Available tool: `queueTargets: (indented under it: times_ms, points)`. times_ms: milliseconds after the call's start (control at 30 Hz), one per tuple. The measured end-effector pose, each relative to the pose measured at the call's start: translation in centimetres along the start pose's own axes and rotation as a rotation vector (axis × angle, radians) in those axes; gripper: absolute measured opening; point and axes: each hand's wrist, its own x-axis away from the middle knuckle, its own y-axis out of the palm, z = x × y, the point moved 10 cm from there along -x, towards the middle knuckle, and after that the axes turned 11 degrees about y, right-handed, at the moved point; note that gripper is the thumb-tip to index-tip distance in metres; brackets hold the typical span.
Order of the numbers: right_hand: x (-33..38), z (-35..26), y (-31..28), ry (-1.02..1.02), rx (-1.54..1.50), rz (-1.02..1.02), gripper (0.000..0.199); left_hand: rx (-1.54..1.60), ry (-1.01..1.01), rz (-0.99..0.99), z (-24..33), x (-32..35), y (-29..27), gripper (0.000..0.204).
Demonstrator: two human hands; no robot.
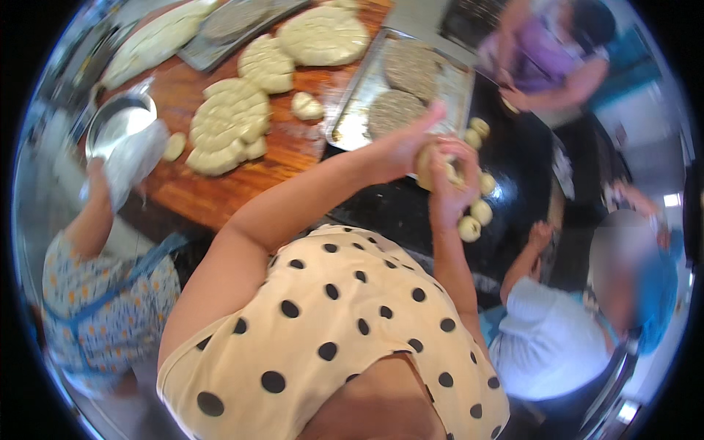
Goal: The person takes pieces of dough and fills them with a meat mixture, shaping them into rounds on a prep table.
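Over the near right corner of the metal tray (339, 126), both my hands come together around a small piece of pale dough (424, 167). My left hand (408, 149) cups it from the left with the thumb stretched up. The fingers of my right hand (456, 176) curl over it from the right, so most of the dough is hidden. Just beyond and beside my right hand, several round dough balls (481, 212) lie in a loose line on the black work surface (517, 216). Two flat, round slabs of brownish filling (396, 112) sit in the tray.
Scored slabs of pale dough (230, 125) and a small dough piece (306, 106) lie on the wooden table (220, 194). At left, a person's hand holds a plastic bag by a metal pot (103, 130). Other people work at far right (546, 55) and near right (554, 337).
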Motion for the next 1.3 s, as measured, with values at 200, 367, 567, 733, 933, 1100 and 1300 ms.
queueTargets:
  times_ms: [200, 367, 567, 733, 933, 1100, 1300]
  points:
    - [0.9, -1.3, 0.4, 0.023, -0.007, 0.007, 0.012, 0.358, 0.118, 0.177, -4.0, 0.1, -0.9, 0.059]
    - [1.7, -1.9, -1.7, -0.001, -0.008, 0.082, 0.008, 0.3, 0.096, 0.158, -6.2, -0.9, -0.8, 0.052]
    - [3.3, 0.3, -3.2, 0.225, -0.365, 0.262, 0.009, 0.273, 0.156, 0.249, -4.8, 1.2, 2.5, 0.041]
    - [3.1, -0.9, -2.3, -0.008, 0.153, 0.083, 0.027, 0.203, 0.161, 0.399, -6.0, 2.0, -0.1, 0.04]
    - [3.9, -2.3, -3.6, -0.02, 0.105, 0.171, 0.02, 0.06, 0.074, 0.215, -4.5, 1.7, 2.8, 0.062]
    - [4.5, -1.7, -5.0, 0.055, -0.172, 0.314, 0.013, 0.017, -0.02, 0.243, -5.4, 1.2, 3.2, 0.06]
    - [3.7, 0.2, -4.1, 0.134, -0.097, 0.3, 0.026, 0.147, 0.172, 0.289, -5.7, 1.4, 1.5, 0.048]
